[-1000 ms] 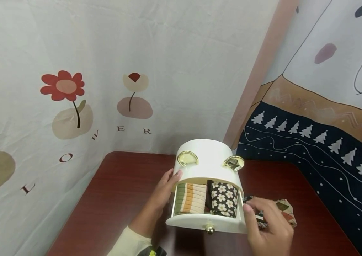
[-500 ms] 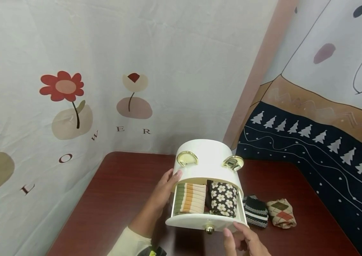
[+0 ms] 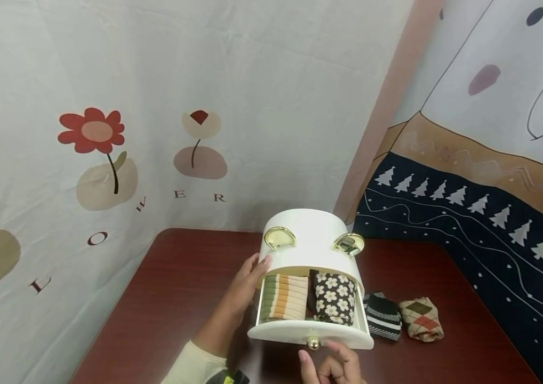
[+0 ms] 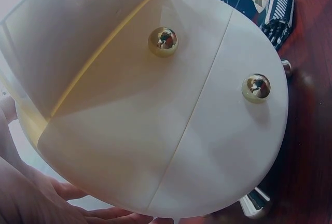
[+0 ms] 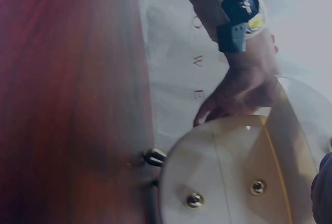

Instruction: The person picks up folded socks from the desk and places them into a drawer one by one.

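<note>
Head view, clock taken from the box's centre. Your right hand (image 3: pixel 334 368) has changed place: a second ago it was out at 4 o'clock, over the loose rolls; half a second ago it was at the drawer's near right corner; now it is at 6 o'clock, just below the gold knob (image 3: pixel 313 343). Thumb and forefinger stand parted, the other fingers bent, nothing held. Contact with the knob: cannot tell.

Your left hand (image 3: pixel 242 285) has stayed at 9 o'clock, fingers extended along the side of the white box (image 3: pixel 312 245), thumb by its front edge; not wrapped round anything.

The box stands on the surface (image 3: pixel 190 298), top drawer (image 3: pixel 278 333) pulled out toward you, unmoved. Inside: striped roll (image 3: pixel 284 298) on the 9 o'clock side, floral roll (image 3: pixel 335 298) on the 3 o'clock side. Left wrist view: lower fronts (image 4: pixel 135 105) flush.

Black-and-white roll (image 3: pixel 383 318) and argyle roll (image 3: pixel 422 320) lie outside at 4 o'clock, now uncovered.

Judgement: work has shifted from the loose rolls to the drawer's front, your left hand steadying the box.
</note>
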The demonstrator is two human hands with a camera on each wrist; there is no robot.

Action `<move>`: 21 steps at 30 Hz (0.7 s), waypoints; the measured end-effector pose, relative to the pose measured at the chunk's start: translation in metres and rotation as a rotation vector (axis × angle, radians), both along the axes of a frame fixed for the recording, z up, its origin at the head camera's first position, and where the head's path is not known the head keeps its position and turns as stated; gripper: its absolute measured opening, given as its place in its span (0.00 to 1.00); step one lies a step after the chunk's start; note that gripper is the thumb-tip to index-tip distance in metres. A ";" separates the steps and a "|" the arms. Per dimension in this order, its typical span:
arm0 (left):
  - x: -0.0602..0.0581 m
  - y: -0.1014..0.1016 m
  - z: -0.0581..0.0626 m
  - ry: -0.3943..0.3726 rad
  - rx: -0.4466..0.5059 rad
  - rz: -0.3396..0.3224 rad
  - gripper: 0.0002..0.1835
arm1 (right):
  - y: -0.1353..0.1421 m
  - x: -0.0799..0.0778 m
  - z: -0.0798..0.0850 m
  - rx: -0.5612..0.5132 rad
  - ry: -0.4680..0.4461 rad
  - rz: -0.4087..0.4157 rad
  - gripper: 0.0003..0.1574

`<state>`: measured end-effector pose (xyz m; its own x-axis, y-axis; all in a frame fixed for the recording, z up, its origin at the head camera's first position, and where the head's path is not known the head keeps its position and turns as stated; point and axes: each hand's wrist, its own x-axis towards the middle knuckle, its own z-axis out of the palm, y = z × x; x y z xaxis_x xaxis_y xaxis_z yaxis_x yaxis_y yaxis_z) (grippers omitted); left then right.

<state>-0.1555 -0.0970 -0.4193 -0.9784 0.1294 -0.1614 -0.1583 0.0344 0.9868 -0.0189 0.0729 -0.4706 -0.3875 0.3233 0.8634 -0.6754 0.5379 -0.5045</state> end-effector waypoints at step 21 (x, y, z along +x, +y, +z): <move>0.000 0.000 -0.002 -0.001 0.005 -0.006 0.49 | -0.002 -0.015 0.004 -0.100 -0.119 -0.008 0.29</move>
<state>-0.1559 -0.0974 -0.4214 -0.9774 0.1364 -0.1617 -0.1591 0.0302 0.9868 -0.0340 0.0712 -0.4670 -0.4817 0.4086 0.7752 -0.6036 0.4866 -0.6316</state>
